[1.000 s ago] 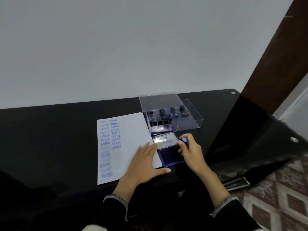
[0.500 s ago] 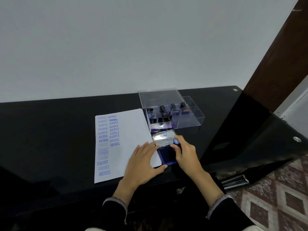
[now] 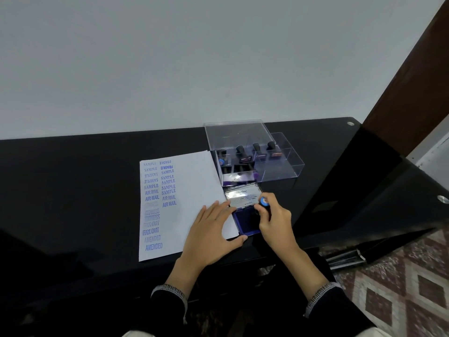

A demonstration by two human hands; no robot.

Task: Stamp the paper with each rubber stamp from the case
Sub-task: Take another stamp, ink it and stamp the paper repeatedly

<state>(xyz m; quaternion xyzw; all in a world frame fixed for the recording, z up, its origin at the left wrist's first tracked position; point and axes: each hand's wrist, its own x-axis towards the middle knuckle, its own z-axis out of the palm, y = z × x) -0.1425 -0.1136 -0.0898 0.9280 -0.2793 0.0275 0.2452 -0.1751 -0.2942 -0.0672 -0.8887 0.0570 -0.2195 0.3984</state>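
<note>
Right hand (image 3: 274, 221) closed around rubber stamp (image 3: 264, 203) on ink pad (image 3: 246, 221) near table's (image 3: 73, 190) front edge, left hand (image 3: 213, 229) flat, empty, pinning paper (image 3: 192, 190); risks uneven inking from tilting, smudged print.

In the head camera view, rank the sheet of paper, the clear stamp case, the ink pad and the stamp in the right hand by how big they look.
Largest to smallest as they appear:
1. sheet of paper
2. clear stamp case, though it sits farther back, so it may look smaller than it is
3. ink pad, partly covered by the hands
4. stamp in the right hand, mostly hidden
</note>
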